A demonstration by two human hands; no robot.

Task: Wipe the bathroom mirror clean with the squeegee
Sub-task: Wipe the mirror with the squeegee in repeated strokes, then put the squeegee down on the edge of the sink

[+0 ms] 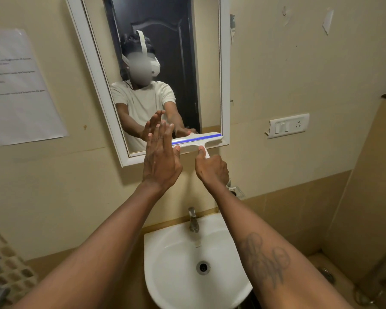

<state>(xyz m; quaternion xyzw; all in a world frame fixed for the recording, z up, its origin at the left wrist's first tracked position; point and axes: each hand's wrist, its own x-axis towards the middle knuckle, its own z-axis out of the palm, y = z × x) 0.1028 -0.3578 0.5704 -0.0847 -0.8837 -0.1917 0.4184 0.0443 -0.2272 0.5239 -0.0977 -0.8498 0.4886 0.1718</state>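
- White plastic squeegee with a blue rubber strip along its blade, lying across the bottom edge of the mirror, blade roughly level, its right end near the lower right corner of the glass.
- Right hand wrapped around the squeegee's short handle from below, fingers curled closed, thumb stretched up along the stem toward the blade.
- Left hand flat and spread, fingers straight and together, pointing up at the lower part of the mirror just left of the squeegee; holds nothing. Whether the palm presses the glass, cannot tell.
- Mirror has a white frame, hangs tilted on a cream wall.
- White basin directly below, metal tap at its back edge, drain in the bowl.
- Printed paper sheet on the wall to the left; white switch plate to the right of the mirror.
- Right forearm carries a tattoo.
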